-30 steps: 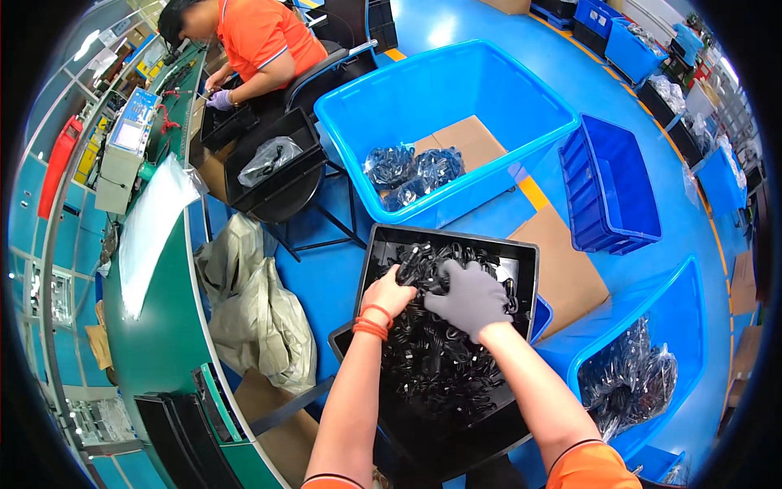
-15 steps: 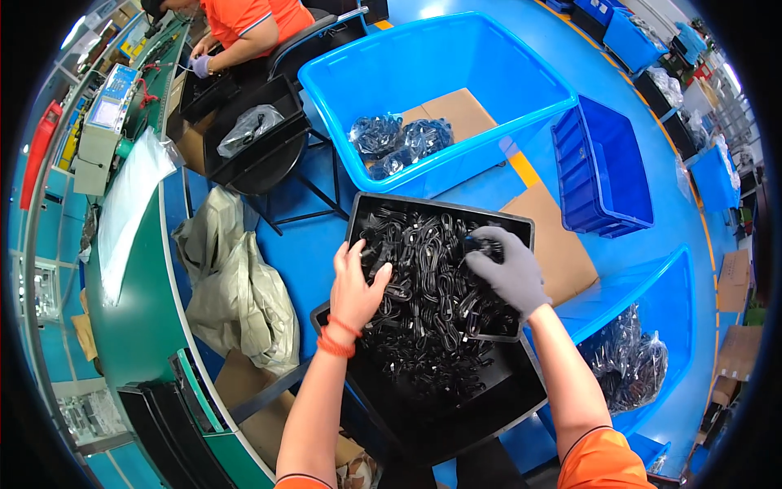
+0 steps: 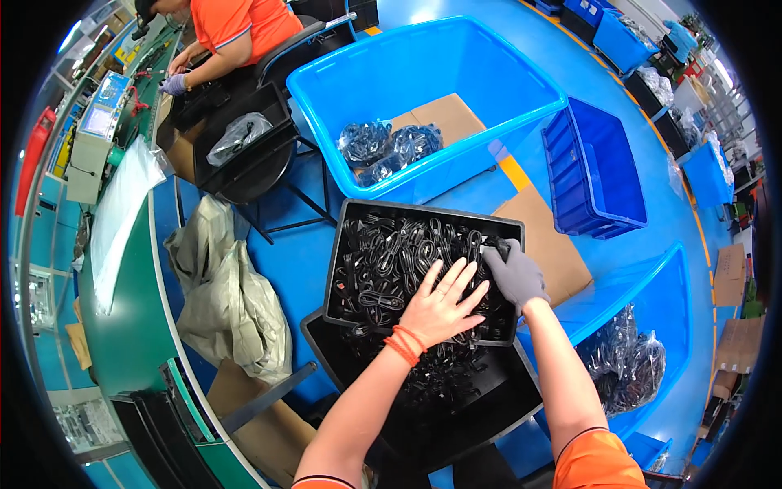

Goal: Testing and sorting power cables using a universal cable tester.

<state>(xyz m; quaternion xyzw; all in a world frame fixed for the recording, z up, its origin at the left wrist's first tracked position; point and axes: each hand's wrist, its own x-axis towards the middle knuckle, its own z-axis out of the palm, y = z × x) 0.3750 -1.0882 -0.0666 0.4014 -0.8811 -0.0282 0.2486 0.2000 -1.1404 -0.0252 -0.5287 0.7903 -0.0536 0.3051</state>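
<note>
A workshop floor painted glossy blue (image 3: 305,261) spreads beneath the work, with a long green-topped bench (image 3: 126,334) curving down the left side. The bare left hand (image 3: 440,306) lies palm down with its fingers spread wide over bundled black cables (image 3: 383,254), gripping nothing visible. The right hand (image 3: 517,277), in a grey knit glove, has its fingers bent at the tray's upper right corner, beside dark pieces; whether it grips one I cannot tell. The cables fill a rectangular black plastic tray (image 3: 334,273), which sits over a larger black plastic tray (image 3: 493,399) holding more cables. Beyond stand a big bright-blue plastic tub (image 3: 505,73) with bagged bundles inside and, to its right, a dark-blue ribbed crate (image 3: 572,183). At lower right, another bright-blue tub (image 3: 680,326) holds clear-bagged dark goods (image 3: 627,359). A crumpled grey-green sack (image 3: 232,301) slumps beside the bench, where a co-worker in an orange shirt (image 3: 244,33) bends forward.
</note>
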